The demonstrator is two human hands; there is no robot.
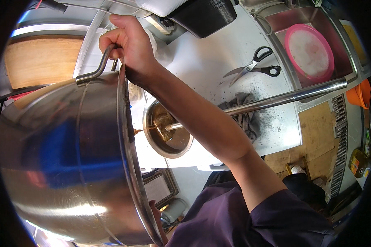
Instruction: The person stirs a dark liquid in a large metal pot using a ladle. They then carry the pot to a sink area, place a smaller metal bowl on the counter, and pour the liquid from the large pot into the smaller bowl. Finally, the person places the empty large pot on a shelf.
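Note:
My right hand (126,46) grips the upper loop handle (100,66) of a large stainless steel pot (65,148). The pot lies tilted on its side, with its mouth facing right. A strip of skin at its lower rim appears to be my left arm or hand (157,214); its grip is hidden. From the mouth, a thin brown strand reaches a smaller round metal pot (190,143). A brown, wet-looking mass (164,127) is in that pot, at the end of a long metal-handled tool (284,98). My right forearm hides part of this tool.
Black-handled scissors (250,66) and a dark grey cloth (245,123) lie on the white worktop (201,64). A pink-rimmed round container (309,52) stands in the metal sink (340,46). A black bin (204,18) is at the back, a wooden board (44,61) at left.

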